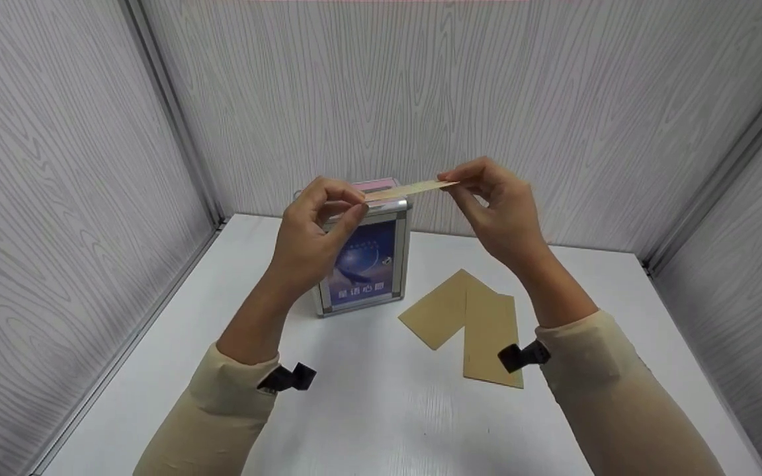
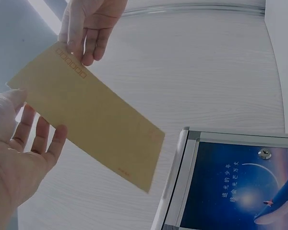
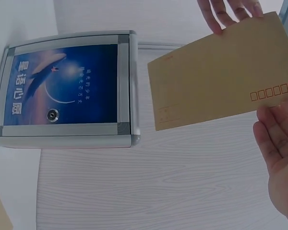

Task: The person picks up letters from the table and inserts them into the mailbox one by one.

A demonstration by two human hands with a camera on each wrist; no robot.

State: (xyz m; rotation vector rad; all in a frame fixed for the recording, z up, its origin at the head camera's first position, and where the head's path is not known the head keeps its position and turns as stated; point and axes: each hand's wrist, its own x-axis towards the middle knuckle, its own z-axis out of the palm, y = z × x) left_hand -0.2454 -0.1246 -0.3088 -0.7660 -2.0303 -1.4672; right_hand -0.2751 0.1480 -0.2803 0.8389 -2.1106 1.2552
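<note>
Pinching a brown paper envelope (image 1: 411, 190) with both hands, raised off the white table (image 1: 368, 423), near the top of a silver-framed lockable box (image 1: 402, 264). With left hand (image 1: 305, 238): gripping the left long edge between thumb and fingers. With right hand (image 1: 510, 215): gripping the right long edge, likewise between thumb and fingers, beside a printed row of six red postcode squares (image 3: 272, 91). Both grips close to the near end; far end free, directed toward the box. In both wrist views, visible gap between envelope and box.

On the box: pink top (image 1: 378, 183), round key lock (image 2: 264, 153) and blue front panel (image 3: 96, 72) with whale, crescent and white Chinese characters. On the table, right of the box and nearer: left loose envelope (image 1: 434, 314), partly overlapped by right loose envelope (image 1: 490, 340); both plain brown in the head view.

At the cuffs of beige sleeves (image 1: 206, 423): small black wrist devices (image 1: 524, 357). Behind and to either side: pale wood-grain panels (image 1: 407, 86).
</note>
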